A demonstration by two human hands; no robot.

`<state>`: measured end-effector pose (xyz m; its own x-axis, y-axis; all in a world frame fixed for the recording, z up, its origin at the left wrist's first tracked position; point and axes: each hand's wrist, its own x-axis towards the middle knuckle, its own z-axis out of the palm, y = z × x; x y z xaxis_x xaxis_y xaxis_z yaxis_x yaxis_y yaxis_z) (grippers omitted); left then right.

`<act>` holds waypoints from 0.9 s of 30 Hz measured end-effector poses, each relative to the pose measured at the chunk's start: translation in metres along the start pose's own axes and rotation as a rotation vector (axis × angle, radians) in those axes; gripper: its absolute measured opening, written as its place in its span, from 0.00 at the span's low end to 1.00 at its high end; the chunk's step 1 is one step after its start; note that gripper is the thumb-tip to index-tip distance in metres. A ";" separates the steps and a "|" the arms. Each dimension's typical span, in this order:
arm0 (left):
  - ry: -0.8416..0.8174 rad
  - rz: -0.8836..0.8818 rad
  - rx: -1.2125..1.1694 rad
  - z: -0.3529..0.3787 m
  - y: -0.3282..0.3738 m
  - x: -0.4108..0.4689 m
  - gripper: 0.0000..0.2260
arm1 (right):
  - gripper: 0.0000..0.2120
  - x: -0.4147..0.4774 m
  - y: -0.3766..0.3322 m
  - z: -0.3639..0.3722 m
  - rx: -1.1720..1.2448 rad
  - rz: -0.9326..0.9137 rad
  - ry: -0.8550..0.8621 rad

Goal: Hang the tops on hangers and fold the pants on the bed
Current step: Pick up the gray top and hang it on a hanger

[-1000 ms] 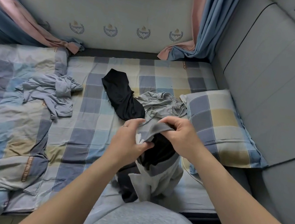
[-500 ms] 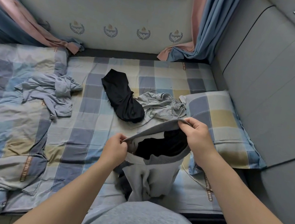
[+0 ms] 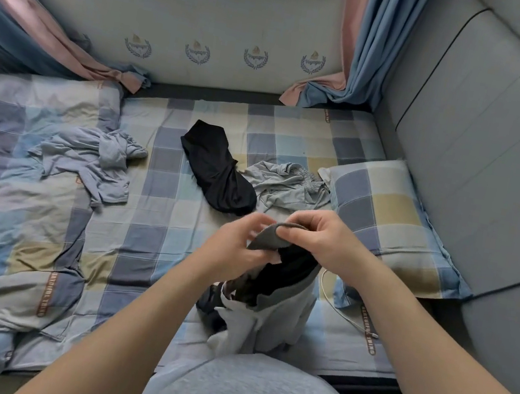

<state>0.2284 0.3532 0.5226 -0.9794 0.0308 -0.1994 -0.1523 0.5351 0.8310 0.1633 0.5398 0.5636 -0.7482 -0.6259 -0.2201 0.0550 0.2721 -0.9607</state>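
A pair of grey pants (image 3: 268,322) with a black inside and white pocket linings hangs over the near edge of the bed (image 3: 153,248). My right hand (image 3: 320,241) pinches the grey waistband at its top. My left hand (image 3: 236,248) is blurred and touches the same waistband from the left. On the checked sheet behind them lie a black garment (image 3: 218,169), a crumpled grey garment (image 3: 288,184) and a crumpled blue-grey garment (image 3: 93,158). No hanger is in view.
A checked pillow (image 3: 385,221) lies at the right against the grey padded headboard (image 3: 500,151). A rumpled checked duvet (image 3: 3,222) covers the left of the bed. A white cable (image 3: 345,314) runs below the pillow. Curtains (image 3: 363,42) hang at the far wall.
My hands, spread apart along the waistband half a second ago, have come together again, bunching the waistband between them. The other clothes have not moved.
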 end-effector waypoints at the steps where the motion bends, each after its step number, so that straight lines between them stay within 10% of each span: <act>1: 0.034 0.012 0.048 0.002 0.003 0.001 0.07 | 0.07 0.001 0.000 0.000 -0.036 -0.017 -0.001; 9: 0.369 -0.126 0.013 -0.001 0.002 -0.005 0.08 | 0.08 0.003 0.070 -0.016 -0.764 0.265 0.321; 27: 0.495 -0.192 -0.336 -0.054 0.003 0.008 0.13 | 0.14 0.012 0.022 -0.043 -0.269 -0.011 0.492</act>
<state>0.2125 0.3091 0.5512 -0.8636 -0.4768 -0.1639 -0.2859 0.1953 0.9381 0.1265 0.5697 0.5471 -0.9715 -0.2329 -0.0436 -0.0772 0.4849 -0.8712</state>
